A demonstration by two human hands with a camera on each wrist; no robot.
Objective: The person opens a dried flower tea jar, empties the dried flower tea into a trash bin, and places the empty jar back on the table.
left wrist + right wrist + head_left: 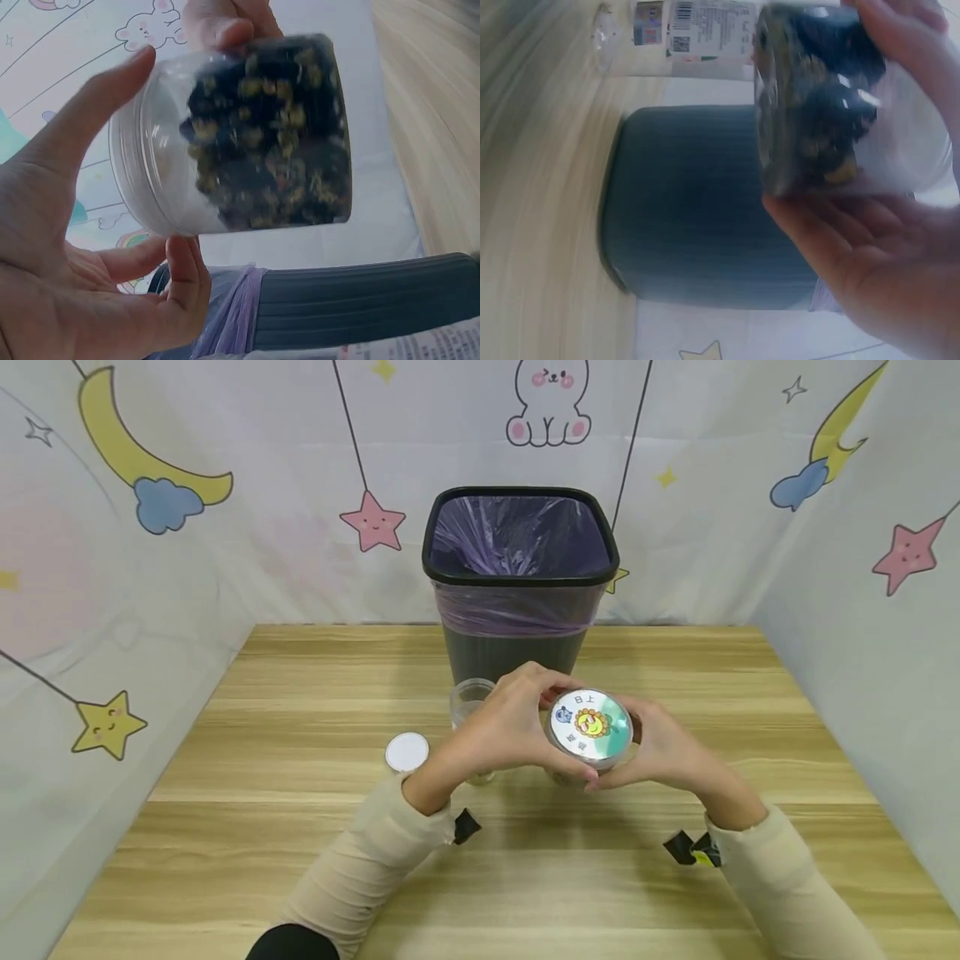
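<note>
Both hands hold a clear plastic jar up off the table, in front of the bin. Dark and yellow pieces fill the part of it toward the base. On its top, facing the head camera, is a round lid with a smiling sunflower print. My left hand grips the jar's left side, thumb at the near edge of the lid. From the right, my right hand grips it too, fingers and thumb spread round the wall. The thumbs come close together at the near side.
A black bin with a purple liner stands at the back. Beside it, partly behind my left hand, is another clear container with a printed label. A white round lid is left of it. Small black scraps lie near both sleeves.
</note>
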